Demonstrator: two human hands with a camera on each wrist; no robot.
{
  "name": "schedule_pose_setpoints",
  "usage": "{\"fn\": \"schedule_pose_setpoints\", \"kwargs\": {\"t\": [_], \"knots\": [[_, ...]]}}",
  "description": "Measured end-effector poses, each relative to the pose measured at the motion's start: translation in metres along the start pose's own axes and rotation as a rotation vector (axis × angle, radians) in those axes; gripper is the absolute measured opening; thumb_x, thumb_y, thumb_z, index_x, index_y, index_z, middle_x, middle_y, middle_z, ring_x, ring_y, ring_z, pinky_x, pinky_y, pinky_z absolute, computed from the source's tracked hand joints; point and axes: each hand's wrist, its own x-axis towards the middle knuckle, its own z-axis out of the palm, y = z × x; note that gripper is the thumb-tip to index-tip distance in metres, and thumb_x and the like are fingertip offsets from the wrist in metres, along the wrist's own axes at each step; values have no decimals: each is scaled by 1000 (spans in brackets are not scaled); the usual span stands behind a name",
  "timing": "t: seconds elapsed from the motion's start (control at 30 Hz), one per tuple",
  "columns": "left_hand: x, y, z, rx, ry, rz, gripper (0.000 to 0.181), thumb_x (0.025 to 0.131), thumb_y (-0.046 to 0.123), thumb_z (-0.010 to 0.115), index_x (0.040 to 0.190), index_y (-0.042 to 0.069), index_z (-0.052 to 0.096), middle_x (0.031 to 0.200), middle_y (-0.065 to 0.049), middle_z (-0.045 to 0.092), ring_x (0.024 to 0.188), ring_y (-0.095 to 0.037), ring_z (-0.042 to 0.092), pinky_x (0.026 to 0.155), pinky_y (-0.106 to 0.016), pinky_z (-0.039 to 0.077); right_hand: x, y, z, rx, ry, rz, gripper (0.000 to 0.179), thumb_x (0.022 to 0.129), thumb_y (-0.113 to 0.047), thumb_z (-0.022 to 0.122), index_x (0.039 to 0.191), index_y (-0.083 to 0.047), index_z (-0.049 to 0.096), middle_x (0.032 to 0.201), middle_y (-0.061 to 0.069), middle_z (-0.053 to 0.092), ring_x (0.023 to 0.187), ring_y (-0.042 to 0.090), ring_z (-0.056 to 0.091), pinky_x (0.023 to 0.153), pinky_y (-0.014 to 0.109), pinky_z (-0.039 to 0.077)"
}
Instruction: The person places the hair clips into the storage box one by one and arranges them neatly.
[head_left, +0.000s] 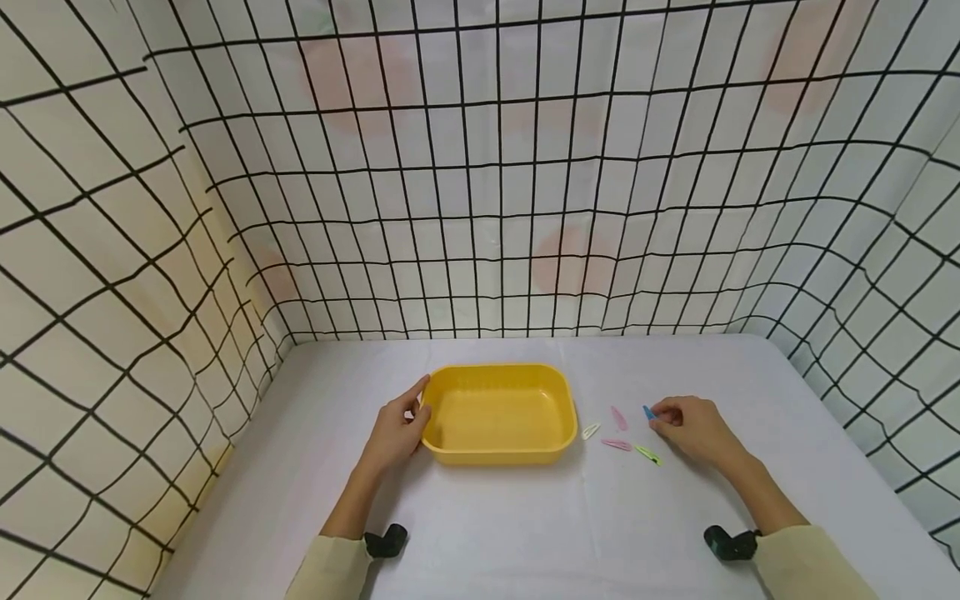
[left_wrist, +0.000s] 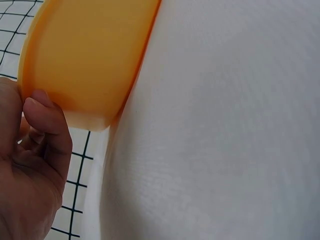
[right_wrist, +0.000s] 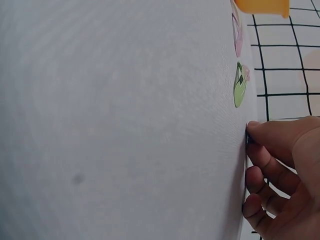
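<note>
My left hand [head_left: 395,429] holds the left end of a yellow plastic tray [head_left: 498,457], thumb at its rim; the left wrist view shows the thumb against the tray's end wall [left_wrist: 85,107]. On the right, my right hand [head_left: 696,425] pinches a small blue hair clip [head_left: 648,412] between thumb and fingers, low over the tabletop. In the right wrist view the fingers hide most of that clip. Between tray and right hand lie a white hair clip [head_left: 591,431], two pink hair clips [head_left: 618,418] and a green hair clip [head_left: 648,455].
A white cloth [head_left: 510,533] covers the table. White sheets with a black grid [head_left: 487,192] stand behind the table and along both sides. Dark wrist devices [head_left: 386,542] sit at both sleeve cuffs.
</note>
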Motion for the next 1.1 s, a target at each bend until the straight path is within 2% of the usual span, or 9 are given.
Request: {"fn": "schedule_pose_setpoints", "kwargs": {"t": [0.3, 0.43, 0.53, 0.7, 0.87, 1.1], "knots": [[1, 0, 1, 9, 8, -12, 56, 100, 16, 61, 154, 22, 50, 78, -4, 49, 45, -14, 47, 43, -21, 45, -1, 2, -2, 8, 35, 3, 19, 91, -18, 75, 106, -6, 77, 82, -4, 69, 77, 13, 58, 70, 29, 46], [1, 1, 1, -7, 6, -11, 56, 100, 15, 61, 154, 21, 50, 75, -3, 49, 43, -14, 47, 42, -21, 45, -2, 0, -4, 38, 60, 19, 18, 92, -18, 74, 107, -8, 77, 79, -4, 69, 72, 12, 56, 67, 28, 44], [0, 3, 0, -19, 10, -17, 56, 99, 14, 61, 153, 21, 51, 73, -3, 48, 42, -14, 47, 41, -21, 44, -1, -7, -7, 61, 66, 30, 20, 93, -20, 74, 108, -8, 78, 78, -2, 69, 70, 12, 55, 63, 27, 42], [-1, 4, 1, -35, 34, -35, 58, 95, 13, 63, 152, 21, 54, 71, -2, 46, 41, -13, 45, 41, -20, 42, 3, -21, -14, 107, 67, 52, 24, 94, -24, 74, 110, -7, 77, 83, 2, 74, 75, 13, 60, 62, 25, 44], [0, 3, 3, -56, 54, -46, 60, 92, 10, 64, 150, 21, 56, 70, -1, 45, 39, -13, 44, 40, -20, 42, 6, -34, -19, 186, 49, 54, 28, 97, -26, 71, 113, -4, 74, 88, 9, 77, 78, 23, 67, 61, 25, 47], [2, 3, 3, -67, 54, -53, 60, 91, 9, 64, 150, 22, 56, 69, -1, 44, 38, -14, 43, 40, -21, 41, 13, -57, -19, 280, 35, 67, 29, 99, -25, 67, 118, -3, 72, 95, 13, 78, 87, 30, 68, 66, 25, 50]]}}
